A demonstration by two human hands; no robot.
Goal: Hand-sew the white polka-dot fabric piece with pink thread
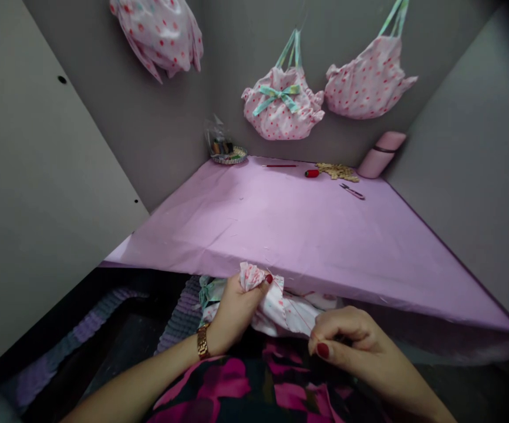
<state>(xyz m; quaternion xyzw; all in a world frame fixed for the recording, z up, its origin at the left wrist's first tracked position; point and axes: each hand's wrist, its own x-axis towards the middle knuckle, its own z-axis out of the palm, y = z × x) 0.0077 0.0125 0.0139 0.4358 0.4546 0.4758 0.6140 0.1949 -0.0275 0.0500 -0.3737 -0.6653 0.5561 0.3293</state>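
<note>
Pink-and-white dotted fabric [276,308] lies over my lap at the table's near edge, with a gathered, ruffled bit bunched at its upper end. My left hand [236,299] grips this cloth, thumb pressed on it beside the ruffle. To the right, my right hand [346,341] is closed in a pinch, lower than the left. A thin red thread [299,310] runs from the fabric to its fingertips. Whether a needle is between those fingers I cannot make out. Red stitches seem to follow the cloth's edge. A green ribbon [212,292] shows left of the fabric.
On the pink-covered table [254,217] lie thread snips [351,191], a red thread spool [312,174], a red pencil [279,165] and a beige heap [337,171]. A pink bottle [381,155] and a small basket [230,157] stand behind. Dotted garments [283,106] hang above.
</note>
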